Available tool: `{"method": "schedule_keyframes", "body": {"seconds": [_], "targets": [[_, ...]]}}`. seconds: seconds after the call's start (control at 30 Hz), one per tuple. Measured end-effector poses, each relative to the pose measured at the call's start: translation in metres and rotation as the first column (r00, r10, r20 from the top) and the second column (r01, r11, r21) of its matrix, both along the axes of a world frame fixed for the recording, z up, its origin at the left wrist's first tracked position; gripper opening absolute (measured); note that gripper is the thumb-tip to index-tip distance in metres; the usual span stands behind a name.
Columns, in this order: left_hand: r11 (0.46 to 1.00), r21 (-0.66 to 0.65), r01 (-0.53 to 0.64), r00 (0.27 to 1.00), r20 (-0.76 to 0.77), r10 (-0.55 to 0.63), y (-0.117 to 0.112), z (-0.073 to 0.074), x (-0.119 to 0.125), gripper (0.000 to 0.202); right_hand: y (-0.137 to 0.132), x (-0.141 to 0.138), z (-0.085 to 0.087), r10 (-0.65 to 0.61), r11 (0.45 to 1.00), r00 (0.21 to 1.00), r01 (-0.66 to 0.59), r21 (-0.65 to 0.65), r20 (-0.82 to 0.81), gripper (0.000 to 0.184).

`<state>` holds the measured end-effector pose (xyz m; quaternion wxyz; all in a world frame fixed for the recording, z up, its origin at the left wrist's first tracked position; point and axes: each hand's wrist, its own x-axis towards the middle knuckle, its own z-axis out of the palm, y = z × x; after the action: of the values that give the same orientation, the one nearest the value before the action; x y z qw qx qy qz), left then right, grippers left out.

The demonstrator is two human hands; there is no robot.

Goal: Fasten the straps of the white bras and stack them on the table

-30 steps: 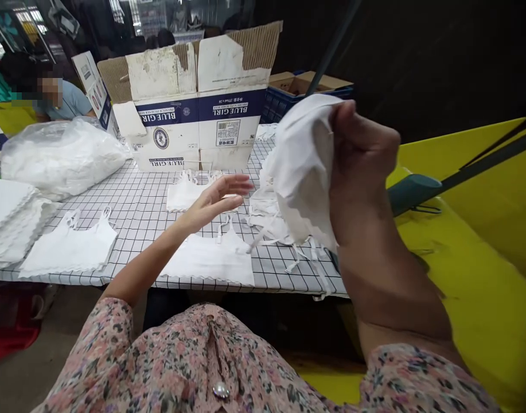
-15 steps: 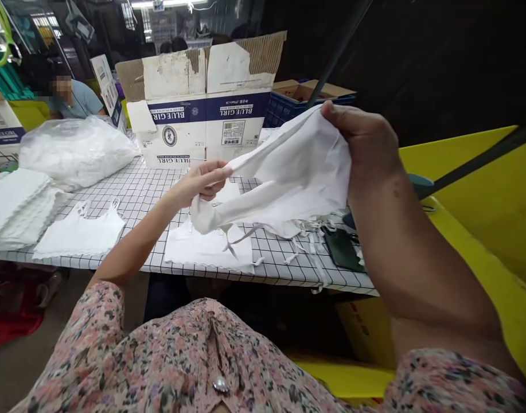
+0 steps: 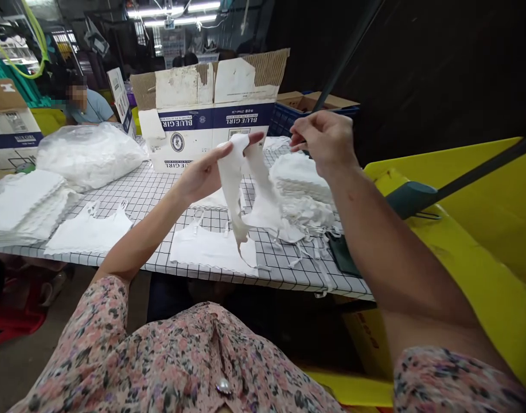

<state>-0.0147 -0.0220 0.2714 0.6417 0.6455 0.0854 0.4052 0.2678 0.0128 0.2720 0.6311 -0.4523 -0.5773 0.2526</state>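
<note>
My left hand [image 3: 205,175] grips a white camisole [image 3: 260,195] by its upper edge, with thumb and fingers closed on the cloth. The camisole hangs loosely over the table, its thin straps trailing down. To its right, my right hand [image 3: 327,143] is raised apart from the cloth, fingertips drawn together; whether anything small is between them is hidden. Beneath the hanging cloth, another white camisole [image 3: 209,246] lies flat near the table's front edge. A further flat camisole [image 3: 90,232] lies left of it. Behind the right forearm is a pile of folded white garments [image 3: 301,175].
The table [image 3: 155,198] has a checked cover. An open carton [image 3: 194,137] stands at the back, beside a blue crate [image 3: 284,115]. A plastic bag [image 3: 88,152] and a garment stack [image 3: 26,198] are left. A dark green pouch [image 3: 344,258] lies right. A person [image 3: 94,106] sits beyond.
My right hand has let go of the camisole and moved slightly left, apart from it. The cloth, stretched between both hands before, now hangs from my left hand. The view has shifted slightly.
</note>
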Motion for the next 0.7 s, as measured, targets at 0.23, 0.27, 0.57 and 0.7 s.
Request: {"method": "schedule_keyframes", "body": {"seconds": [0.23,0.27,0.57,0.7], "targets": [[0.997,0.025,-0.075,0.992,-0.103,0.077,0.032,-0.025,0.014,0.037,-0.03,-0.072,-0.029,0.403,0.911,0.914,-0.405,-0.074,-0.041,0.064],[0.993,0.026,-0.114,0.988,-0.101,0.116,0.035,-0.029,0.013,0.037,-0.027,-0.079,-0.031,0.406,0.911,0.912,-0.409,-0.057,-0.065,0.06],[0.919,0.038,-0.393,0.918,-0.046,0.395,0.042,-0.043,-0.003,0.033,-0.012,-0.09,-0.034,0.06,0.98,0.992,-0.079,0.182,0.11,0.044],[0.895,0.048,-0.444,0.896,-0.014,0.445,0.042,-0.058,0.002,0.054,0.003,-0.082,-0.023,0.015,0.958,0.989,-0.056,0.282,0.145,0.049]]}}
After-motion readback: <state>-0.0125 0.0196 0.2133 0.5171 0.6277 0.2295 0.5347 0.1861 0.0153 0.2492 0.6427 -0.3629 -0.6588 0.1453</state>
